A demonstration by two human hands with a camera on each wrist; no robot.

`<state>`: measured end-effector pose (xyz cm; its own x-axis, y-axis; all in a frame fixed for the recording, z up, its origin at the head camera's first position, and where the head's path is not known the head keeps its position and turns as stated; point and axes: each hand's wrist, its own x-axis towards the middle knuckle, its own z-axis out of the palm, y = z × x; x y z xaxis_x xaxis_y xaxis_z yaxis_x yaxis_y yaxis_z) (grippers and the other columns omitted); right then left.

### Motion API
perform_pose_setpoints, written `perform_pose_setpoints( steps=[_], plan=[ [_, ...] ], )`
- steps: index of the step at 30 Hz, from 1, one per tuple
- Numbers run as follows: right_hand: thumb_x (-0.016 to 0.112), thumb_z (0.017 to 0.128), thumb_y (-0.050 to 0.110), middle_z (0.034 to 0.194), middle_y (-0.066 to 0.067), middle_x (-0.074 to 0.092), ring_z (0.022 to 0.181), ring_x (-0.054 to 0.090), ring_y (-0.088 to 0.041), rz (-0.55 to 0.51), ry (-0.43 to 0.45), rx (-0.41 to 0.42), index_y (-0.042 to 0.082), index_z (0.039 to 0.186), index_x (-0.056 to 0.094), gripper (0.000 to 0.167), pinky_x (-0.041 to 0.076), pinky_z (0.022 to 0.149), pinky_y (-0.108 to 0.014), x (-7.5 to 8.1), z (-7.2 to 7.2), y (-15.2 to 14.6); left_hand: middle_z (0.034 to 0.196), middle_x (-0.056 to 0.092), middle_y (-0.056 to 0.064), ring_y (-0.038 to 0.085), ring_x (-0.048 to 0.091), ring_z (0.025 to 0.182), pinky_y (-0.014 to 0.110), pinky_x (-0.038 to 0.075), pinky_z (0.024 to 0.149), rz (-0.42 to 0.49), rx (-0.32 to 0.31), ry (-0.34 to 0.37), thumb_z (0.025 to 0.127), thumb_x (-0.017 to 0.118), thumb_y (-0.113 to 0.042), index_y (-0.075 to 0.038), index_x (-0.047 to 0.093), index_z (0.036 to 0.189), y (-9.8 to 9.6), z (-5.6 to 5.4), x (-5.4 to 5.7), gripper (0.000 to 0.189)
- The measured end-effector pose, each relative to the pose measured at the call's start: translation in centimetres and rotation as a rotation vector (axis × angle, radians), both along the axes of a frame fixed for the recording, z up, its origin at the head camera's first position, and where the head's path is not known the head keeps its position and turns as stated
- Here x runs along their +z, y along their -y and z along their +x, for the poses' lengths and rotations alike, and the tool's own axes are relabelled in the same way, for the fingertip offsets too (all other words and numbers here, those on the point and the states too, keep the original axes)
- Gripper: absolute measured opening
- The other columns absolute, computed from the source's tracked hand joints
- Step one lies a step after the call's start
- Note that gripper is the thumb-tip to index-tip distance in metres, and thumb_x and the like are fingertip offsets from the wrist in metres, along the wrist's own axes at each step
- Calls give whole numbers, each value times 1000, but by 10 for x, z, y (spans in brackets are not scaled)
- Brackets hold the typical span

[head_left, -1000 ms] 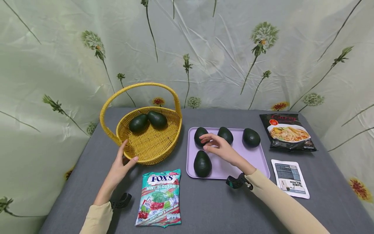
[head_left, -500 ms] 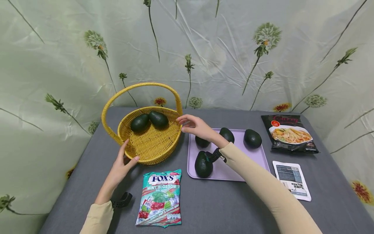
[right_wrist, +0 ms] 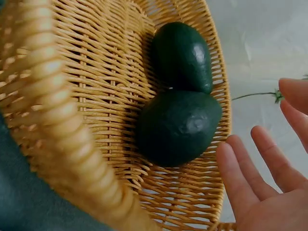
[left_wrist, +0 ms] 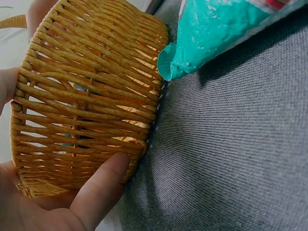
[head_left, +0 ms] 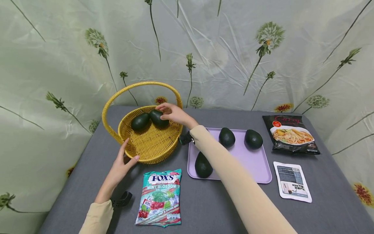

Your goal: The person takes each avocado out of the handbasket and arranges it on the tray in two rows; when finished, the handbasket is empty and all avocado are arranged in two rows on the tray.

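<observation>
A yellow woven basket (head_left: 146, 148) with a tall handle stands at the back left, holding two dark green avocados, the left one (head_left: 140, 122) and the right one (head_left: 157, 121). At the basket's near left side my left hand (head_left: 120, 166) grips the rim, its thumb (left_wrist: 103, 185) against the outer weave. My right hand (head_left: 174, 114) reaches over the basket's right side, fingers spread and holding nothing. In the right wrist view its fingertips are beside the nearer avocado (right_wrist: 178, 129). My right sleeve crosses the lilac tray (head_left: 243, 165).
Three avocados show on the tray: back middle (head_left: 227, 137), back right (head_left: 253, 139) and front left (head_left: 203, 166). A teal candy bag (head_left: 159, 198) lies before the basket. At right lie a black noodle packet (head_left: 292, 135) and a white pouch (head_left: 292, 182). A floral curtain (head_left: 222, 65) hangs behind.
My right hand has moved left from above the tray to over the basket, beside the right avocado. The tray's back left avocado is now behind my arm. My left hand stays at the rim.
</observation>
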<state>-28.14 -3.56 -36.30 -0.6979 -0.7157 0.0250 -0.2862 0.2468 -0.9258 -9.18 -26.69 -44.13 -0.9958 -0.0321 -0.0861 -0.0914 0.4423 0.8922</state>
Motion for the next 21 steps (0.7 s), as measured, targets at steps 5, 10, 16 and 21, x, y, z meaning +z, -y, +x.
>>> perform_pose_setpoints(
  steps=[5,10,16,21],
  plan=[
    [57,95,3,146,-10,39,133,36,-27,90,24,-35,5,139,48,45,35,103,-34,-6,-4,13,156,5,22,50,25,132,68,24,98,-8,1,5,97,58,-26,-26,0,155,0,1,1,82],
    [57,94,5,150,-7,35,131,38,-26,153,49,-43,11,141,47,49,37,100,-38,-14,-4,18,156,6,22,49,26,132,68,24,98,-6,4,12,97,58,-27,-26,0,155,-1,0,2,82],
    [57,93,3,129,-11,49,100,52,-20,228,5,15,9,141,49,49,40,86,-27,-22,-5,22,155,7,22,50,25,132,68,23,98,-14,7,8,97,58,-27,-25,1,155,0,0,1,82],
    [57,94,8,133,-13,44,101,48,-20,305,11,64,12,143,46,50,38,85,-27,-25,-3,26,156,5,22,51,24,132,68,23,98,-3,4,9,97,58,-27,-26,0,155,1,-1,-3,82]
  ],
)
